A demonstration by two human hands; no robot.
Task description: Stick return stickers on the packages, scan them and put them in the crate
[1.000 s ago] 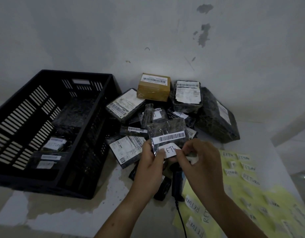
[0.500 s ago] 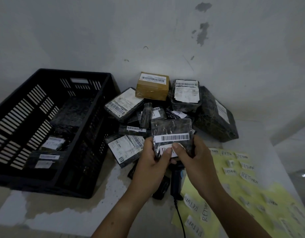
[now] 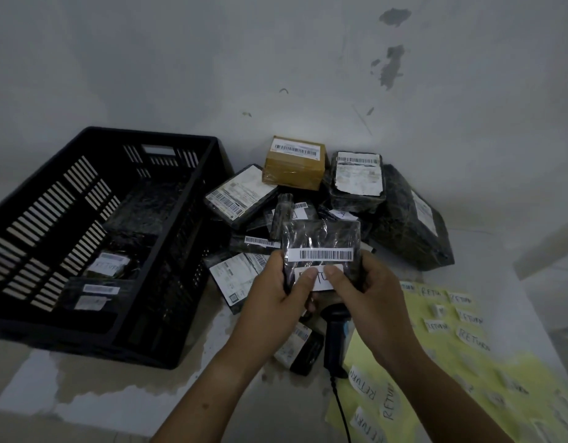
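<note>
I hold a small black plastic-wrapped package (image 3: 322, 236) upright in front of me, with a white barcode strip across it. My left hand (image 3: 273, 302) grips its left edge and my right hand (image 3: 369, 295) grips its right edge. Both thumbs press on a white handwritten return sticker (image 3: 321, 278) below the barcode. A black crate (image 3: 94, 238) stands at the left with several wrapped packages inside, one marked RETURN (image 3: 108, 265). A black handheld scanner (image 3: 337, 334) lies on the table under my hands, its cable running toward me.
A pile of packages lies against the wall behind my hands: a brown box (image 3: 295, 163), black parcels with labels (image 3: 357, 177), a large black parcel (image 3: 410, 222). A yellow sheet (image 3: 442, 362) with several RETURN stickers lies at the right. The table edge falls away far right.
The sticker went from being pinched at the package's lower edge to lying flat on its front. Both thumbs now press it down, and the package has tilted up to face me.
</note>
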